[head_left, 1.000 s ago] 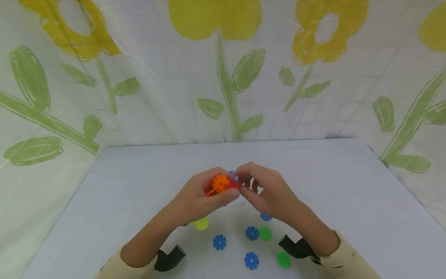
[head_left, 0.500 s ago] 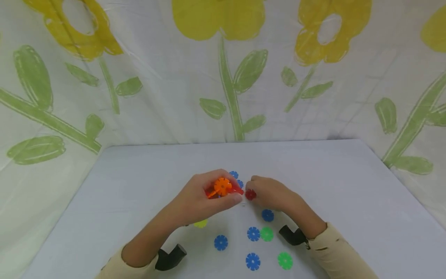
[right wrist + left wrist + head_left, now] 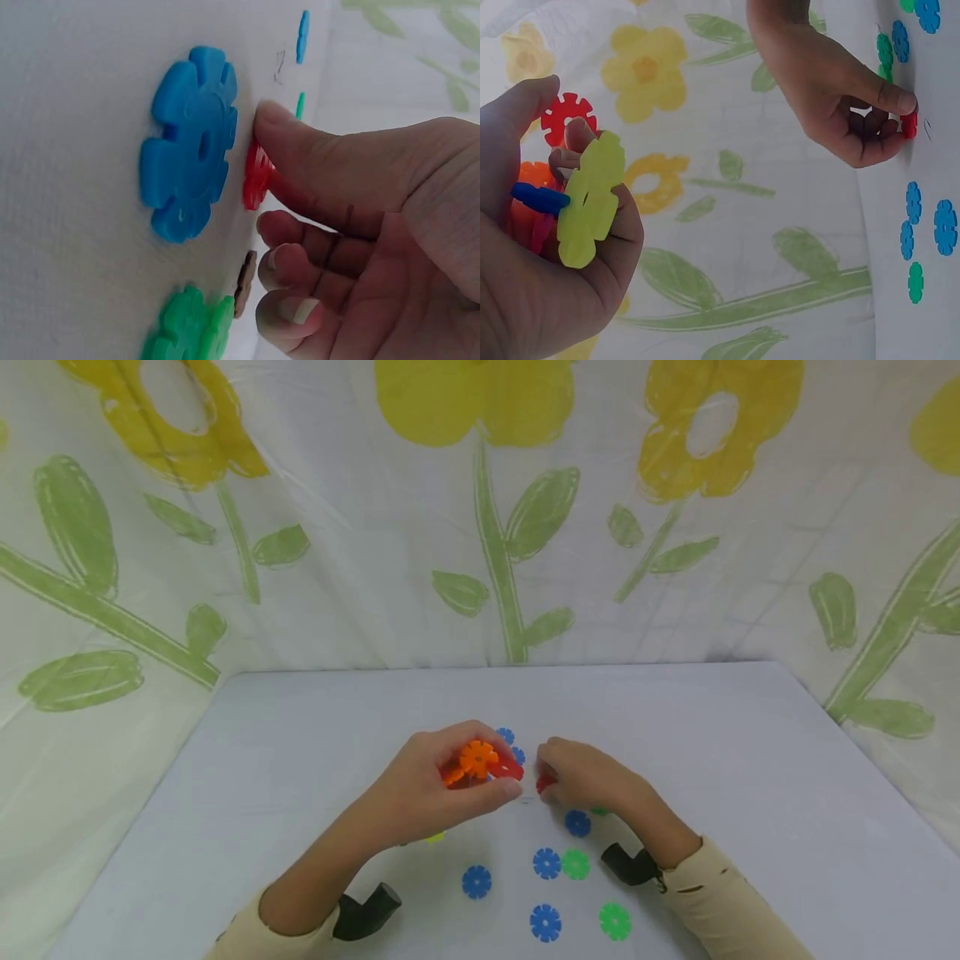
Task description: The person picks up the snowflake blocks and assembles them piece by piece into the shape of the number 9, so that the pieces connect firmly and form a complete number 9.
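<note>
My left hand (image 3: 427, 789) is raised over the table, holding a cluster of notched plastic snowflake discs. An orange disc (image 3: 477, 759) faces up in it, and a red disc (image 3: 568, 118) pokes out near the thumb. The left wrist view adds a yellow-green disc (image 3: 592, 199) and a blue disc (image 3: 540, 198) stuck into it edgewise. To the right, low at the table surface, my right hand (image 3: 592, 777) pinches a separate red disc (image 3: 257, 176) between thumb and forefinger; its other fingers curl loosely. The fingers partly cover that red disc.
Blue discs (image 3: 476, 882) and green discs (image 3: 615, 922) lie scattered on the white table (image 3: 300, 727), several near my right forearm. A large blue disc (image 3: 191, 146) and a brown disc (image 3: 245, 285) lie near the right fingers. A flower-printed curtain (image 3: 360, 560) hangs behind.
My right hand has moved away from the cluster in my left hand, rightward and down to the table, with a red disc between its fingers. My left hand stays almost still.
</note>
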`<act>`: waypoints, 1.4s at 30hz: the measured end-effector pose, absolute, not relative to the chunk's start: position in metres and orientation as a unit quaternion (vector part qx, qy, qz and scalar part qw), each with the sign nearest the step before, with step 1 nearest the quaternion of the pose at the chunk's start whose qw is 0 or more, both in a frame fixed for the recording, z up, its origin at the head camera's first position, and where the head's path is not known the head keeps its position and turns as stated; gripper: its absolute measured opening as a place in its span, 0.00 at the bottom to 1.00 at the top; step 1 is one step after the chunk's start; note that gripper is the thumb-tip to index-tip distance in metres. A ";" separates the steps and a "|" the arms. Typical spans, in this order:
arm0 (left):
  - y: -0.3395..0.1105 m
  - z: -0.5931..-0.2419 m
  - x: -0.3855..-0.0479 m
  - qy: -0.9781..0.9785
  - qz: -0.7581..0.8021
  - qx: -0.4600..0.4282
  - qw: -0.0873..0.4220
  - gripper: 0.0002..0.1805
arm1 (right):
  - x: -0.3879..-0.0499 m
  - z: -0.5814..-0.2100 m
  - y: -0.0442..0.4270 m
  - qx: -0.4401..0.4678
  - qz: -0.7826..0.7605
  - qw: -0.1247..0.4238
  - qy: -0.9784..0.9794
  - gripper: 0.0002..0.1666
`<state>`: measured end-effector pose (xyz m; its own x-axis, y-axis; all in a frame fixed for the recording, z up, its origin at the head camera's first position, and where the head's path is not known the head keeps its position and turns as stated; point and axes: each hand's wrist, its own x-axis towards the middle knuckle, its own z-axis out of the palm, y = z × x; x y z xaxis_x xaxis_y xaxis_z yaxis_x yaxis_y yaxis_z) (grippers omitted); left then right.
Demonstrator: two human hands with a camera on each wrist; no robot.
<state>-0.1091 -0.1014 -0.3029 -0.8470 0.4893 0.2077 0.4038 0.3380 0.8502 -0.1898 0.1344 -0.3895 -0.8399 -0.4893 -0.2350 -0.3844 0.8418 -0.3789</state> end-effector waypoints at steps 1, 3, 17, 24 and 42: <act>-0.102 -0.303 -0.109 0.817 0.506 0.274 0.038 0.15 | -0.190 -0.390 0.135 -0.231 -0.161 0.163 0.946 0.15; -0.102 -0.302 -0.109 0.816 0.506 0.279 0.029 0.16 | -0.190 -0.389 0.136 -0.245 -0.170 0.154 0.942 0.14; -0.106 -0.303 -0.113 0.818 0.509 0.266 -0.035 0.21 | -0.153 -0.329 0.131 -0.428 -0.429 -0.072 0.792 0.13; -0.105 -0.302 -0.112 0.819 0.509 0.261 -0.038 0.22 | -0.139 -0.319 0.128 -0.460 -0.469 -0.108 0.746 0.12; -0.105 -0.304 -0.113 0.829 0.455 0.325 0.021 0.17 | -0.124 -0.316 0.123 -0.457 -0.458 -0.165 0.744 0.13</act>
<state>-0.1129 -0.1054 -0.3041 -0.7876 0.5583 0.2609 0.5200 0.3748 0.7676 -0.1235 0.1235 -0.3159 -0.5280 -0.5295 0.6639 -0.8313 0.1623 -0.5317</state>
